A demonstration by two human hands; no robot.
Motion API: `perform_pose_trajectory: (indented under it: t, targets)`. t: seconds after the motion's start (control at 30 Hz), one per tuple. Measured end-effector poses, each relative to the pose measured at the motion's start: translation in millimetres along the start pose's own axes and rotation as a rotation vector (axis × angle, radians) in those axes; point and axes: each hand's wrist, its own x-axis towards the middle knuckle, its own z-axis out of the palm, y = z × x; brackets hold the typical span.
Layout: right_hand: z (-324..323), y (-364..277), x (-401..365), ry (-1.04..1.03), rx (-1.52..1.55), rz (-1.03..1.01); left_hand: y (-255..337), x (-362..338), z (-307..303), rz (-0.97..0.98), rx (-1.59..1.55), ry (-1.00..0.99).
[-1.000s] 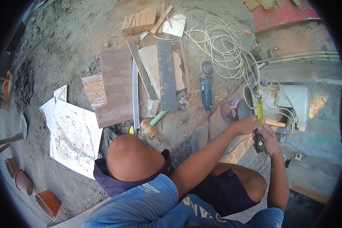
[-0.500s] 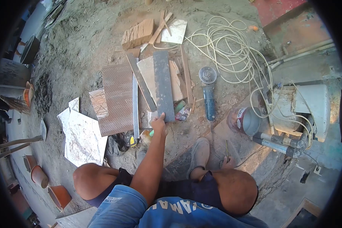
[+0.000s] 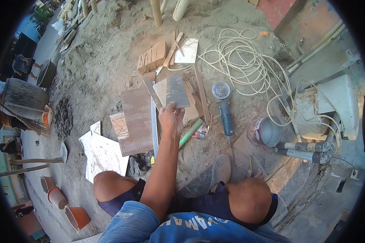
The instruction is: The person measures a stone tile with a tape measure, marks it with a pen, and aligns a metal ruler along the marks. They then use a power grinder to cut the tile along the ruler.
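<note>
My left hand [image 3: 171,117] is closed on the near end of a dark grey tile strip [image 3: 177,91]. The strip looks tilted and foreshortened above the beige tile pieces [image 3: 192,115]. Beside my right knee, my right hand [image 3: 258,175] is low near the ground, partly hidden by the knee. A thin yellowish stick-like thing [image 3: 250,163] stands up at its fingers. An angle grinder [image 3: 224,111] lies to the right of the tiles. Under my left forearm is a green tube-shaped thing [image 3: 190,133].
A perforated brown panel [image 3: 138,117] and white marbled tile pieces [image 3: 105,156] lie to the left. Pale coiled cable [image 3: 241,60] spreads behind the grinder. A paint bucket [image 3: 265,131] and a white container [image 3: 338,107] stand right. Orange buckets [image 3: 78,218] are at left; people are beyond.
The tile strip has tilted and now looks much shorter, and my left hand has moved up and away with it. More of the green tube shows. The view has shifted.
</note>
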Motion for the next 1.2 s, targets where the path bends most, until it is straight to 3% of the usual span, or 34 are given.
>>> perform_pose_trajectory:
  t: [0.2,0.3,1.2]
  targets:
    - [-52,-53,19,-0.022,0.169,-0.103,21,10,15,-0.029,-0.02,-0.008]
    - [-46,-58,20,-0.059,0.268,-0.087,29,12,19,-0.02,-0.015,0.001]
    - [-73,-73,18,-0.195,0.2,-0.109,14,-4,23,0.017,-0.015,-0.009]
